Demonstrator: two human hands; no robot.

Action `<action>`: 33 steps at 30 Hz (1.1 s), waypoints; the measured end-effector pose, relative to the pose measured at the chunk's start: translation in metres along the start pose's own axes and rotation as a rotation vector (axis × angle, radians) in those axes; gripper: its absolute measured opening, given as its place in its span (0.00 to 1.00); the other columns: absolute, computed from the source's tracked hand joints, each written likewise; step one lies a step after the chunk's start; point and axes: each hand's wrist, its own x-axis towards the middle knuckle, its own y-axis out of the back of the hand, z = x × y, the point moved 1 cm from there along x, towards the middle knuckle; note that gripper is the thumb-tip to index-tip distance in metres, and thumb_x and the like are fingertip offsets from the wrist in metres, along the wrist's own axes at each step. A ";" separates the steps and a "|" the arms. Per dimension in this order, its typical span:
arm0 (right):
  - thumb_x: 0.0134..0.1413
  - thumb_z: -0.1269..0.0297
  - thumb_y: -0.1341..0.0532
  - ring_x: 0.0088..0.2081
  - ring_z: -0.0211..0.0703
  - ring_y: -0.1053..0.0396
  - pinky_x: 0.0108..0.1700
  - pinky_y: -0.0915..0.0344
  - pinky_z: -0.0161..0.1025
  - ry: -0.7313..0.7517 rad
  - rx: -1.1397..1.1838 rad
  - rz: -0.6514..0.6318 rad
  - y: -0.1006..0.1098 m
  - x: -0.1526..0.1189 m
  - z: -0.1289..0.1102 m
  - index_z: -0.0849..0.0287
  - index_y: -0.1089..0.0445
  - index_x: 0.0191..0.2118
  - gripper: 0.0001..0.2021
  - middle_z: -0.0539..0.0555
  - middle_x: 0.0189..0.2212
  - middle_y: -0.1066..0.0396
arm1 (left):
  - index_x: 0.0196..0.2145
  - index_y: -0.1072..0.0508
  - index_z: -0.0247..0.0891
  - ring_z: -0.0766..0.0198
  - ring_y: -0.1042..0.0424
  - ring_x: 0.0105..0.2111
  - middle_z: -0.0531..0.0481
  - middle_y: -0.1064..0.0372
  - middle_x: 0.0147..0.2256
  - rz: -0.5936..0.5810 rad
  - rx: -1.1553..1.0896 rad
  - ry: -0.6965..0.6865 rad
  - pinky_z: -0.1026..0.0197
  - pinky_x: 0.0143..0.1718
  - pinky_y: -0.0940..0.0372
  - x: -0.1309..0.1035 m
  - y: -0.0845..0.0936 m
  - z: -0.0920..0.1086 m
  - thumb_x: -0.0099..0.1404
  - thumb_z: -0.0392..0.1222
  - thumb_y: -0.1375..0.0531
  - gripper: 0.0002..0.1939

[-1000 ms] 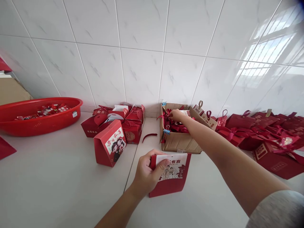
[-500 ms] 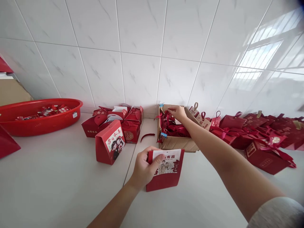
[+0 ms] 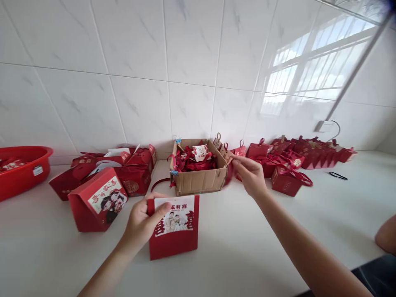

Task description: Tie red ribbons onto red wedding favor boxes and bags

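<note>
My left hand (image 3: 142, 216) is closed on the top of a red paper gift box (image 3: 173, 247) with a wedding-couple picture on its front, thumb over the picture. To the right, my right hand (image 3: 250, 173) pinches a dark red ribbon (image 3: 229, 173), blurred, which hangs down beside the cardboard box (image 3: 198, 182). That box holds many dark red ribbons (image 3: 192, 166) and a white-and-red printed card (image 3: 201, 152). Left of the held gift box, another red gift box (image 3: 89, 206) with a cartoon couple stands on the white counter (image 3: 235, 255).
Several red boxes (image 3: 136, 175) cluster at the left, near a red plastic basin (image 3: 24, 177). Ribboned red boxes (image 3: 287, 179) line the wall at the right. A black loop (image 3: 338, 175) lies beyond them. Part of a bare limb (image 3: 386, 235) shows at the right edge.
My right hand has come out of the cardboard box to its right side, now with a ribbon. The view has turned rightward. My left hand still grips the gift box.
</note>
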 end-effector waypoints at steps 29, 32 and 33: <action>0.60 0.77 0.44 0.36 0.37 0.28 0.36 0.27 0.35 0.469 -0.113 -0.586 0.006 -0.092 -0.012 0.45 0.27 0.50 0.20 0.53 0.36 0.31 | 0.28 0.26 0.36 0.56 0.27 0.41 0.42 0.30 0.50 -0.562 -0.254 0.098 0.58 0.40 0.34 -0.025 -0.084 0.024 0.59 0.44 0.36 0.08; 0.60 0.79 0.46 0.34 0.36 0.29 0.33 0.28 0.34 0.516 -0.220 -0.587 0.008 -0.094 -0.015 0.45 0.29 0.52 0.23 0.54 0.36 0.33 | 0.30 0.26 0.37 0.55 0.27 0.43 0.42 0.31 0.50 -0.574 -0.245 0.077 0.56 0.43 0.34 -0.025 -0.083 0.027 0.59 0.43 0.36 0.07; 0.59 0.80 0.46 0.34 0.36 0.29 0.31 0.29 0.33 0.531 -0.247 -0.591 0.009 -0.095 -0.016 0.46 0.29 0.53 0.23 0.54 0.36 0.33 | 0.30 0.26 0.37 0.54 0.27 0.44 0.42 0.31 0.50 -0.572 -0.242 0.078 0.55 0.44 0.34 -0.026 -0.083 0.027 0.59 0.43 0.36 0.07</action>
